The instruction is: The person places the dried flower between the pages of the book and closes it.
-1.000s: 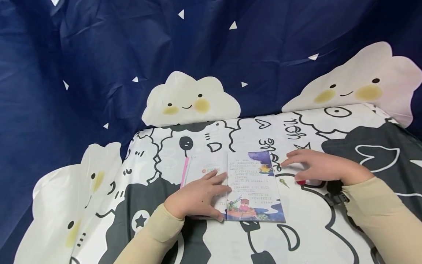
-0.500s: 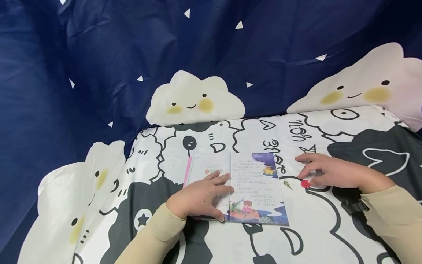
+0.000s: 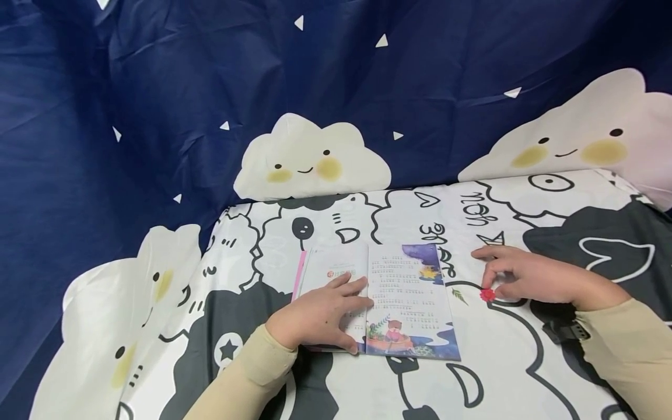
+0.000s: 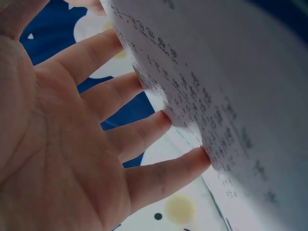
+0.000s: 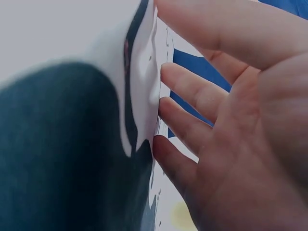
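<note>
An open picture book (image 3: 406,291) with printed text lies on the patterned cloth. My left hand (image 3: 320,315) rests on its left page with fingers spread, and in the left wrist view the fingertips (image 4: 199,159) press against the printed paper. To the right of the book, my right hand (image 3: 535,277) is low over the cloth. Its thumb and index fingertip are right at a small red flower (image 3: 487,295); I cannot tell whether they pinch it. In the right wrist view the other fingertips (image 5: 163,144) touch the cloth, and the flower does not show clearly.
A small green leaf sprig (image 3: 459,296) lies between the book and the flower. The black-and-white cloth (image 3: 499,361) covers the surface. Behind it hangs a dark blue sheet (image 3: 173,76), with white smiling clouds (image 3: 315,169) along the back and left.
My right hand has shifted right, uncovering the red flower, and its index finger has curled down towards it. My left hand stays on the page. The head view has shifted slightly.
</note>
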`<state>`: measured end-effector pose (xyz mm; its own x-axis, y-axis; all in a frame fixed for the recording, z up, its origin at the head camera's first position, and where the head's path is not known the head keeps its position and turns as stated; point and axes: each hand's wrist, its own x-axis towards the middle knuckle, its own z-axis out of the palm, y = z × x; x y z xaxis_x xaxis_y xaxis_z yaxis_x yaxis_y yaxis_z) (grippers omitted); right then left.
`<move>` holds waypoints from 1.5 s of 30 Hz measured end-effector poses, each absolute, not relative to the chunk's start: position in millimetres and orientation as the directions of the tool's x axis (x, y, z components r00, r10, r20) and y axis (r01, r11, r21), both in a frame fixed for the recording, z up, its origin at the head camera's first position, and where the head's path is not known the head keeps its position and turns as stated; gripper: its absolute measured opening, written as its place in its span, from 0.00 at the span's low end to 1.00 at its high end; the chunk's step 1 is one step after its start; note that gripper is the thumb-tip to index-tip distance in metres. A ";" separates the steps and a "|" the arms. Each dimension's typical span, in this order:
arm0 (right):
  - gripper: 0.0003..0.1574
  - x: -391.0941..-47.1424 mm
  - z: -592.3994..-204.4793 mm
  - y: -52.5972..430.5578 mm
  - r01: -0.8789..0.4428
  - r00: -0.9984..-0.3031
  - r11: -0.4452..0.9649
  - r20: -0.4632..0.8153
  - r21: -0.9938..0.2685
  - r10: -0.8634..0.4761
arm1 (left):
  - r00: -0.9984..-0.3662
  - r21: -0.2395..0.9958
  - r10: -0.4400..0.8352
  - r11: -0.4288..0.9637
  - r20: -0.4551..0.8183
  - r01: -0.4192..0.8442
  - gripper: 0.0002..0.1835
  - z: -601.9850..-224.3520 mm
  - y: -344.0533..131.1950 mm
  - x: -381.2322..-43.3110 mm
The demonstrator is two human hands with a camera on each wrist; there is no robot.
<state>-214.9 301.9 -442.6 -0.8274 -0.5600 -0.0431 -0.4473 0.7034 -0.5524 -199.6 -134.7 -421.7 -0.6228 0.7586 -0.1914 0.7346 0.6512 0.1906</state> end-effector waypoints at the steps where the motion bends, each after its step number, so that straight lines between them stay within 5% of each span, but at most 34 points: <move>1: 0.21 -214.4 -442.5 301.3 -0.449 -0.828 0.704 -0.040 -0.550 -0.559 | -0.623 0.191 0.759 0.651 -0.191 0.735 0.45 -421.9 -134.6 -199.6; 45: 0.11 -213.9 -428.4 271.8 -0.494 -0.834 0.700 0.053 -0.515 -0.550 | -0.629 0.213 0.751 0.661 -0.203 0.720 0.44 -422.2 -134.6 -199.7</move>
<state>-213.9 271.8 -428.4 -0.8337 -0.5497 0.0529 -0.4944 0.7004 -0.5147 -199.7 -134.6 -422.2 -0.6289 0.7505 -0.2030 0.7196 0.6607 0.2134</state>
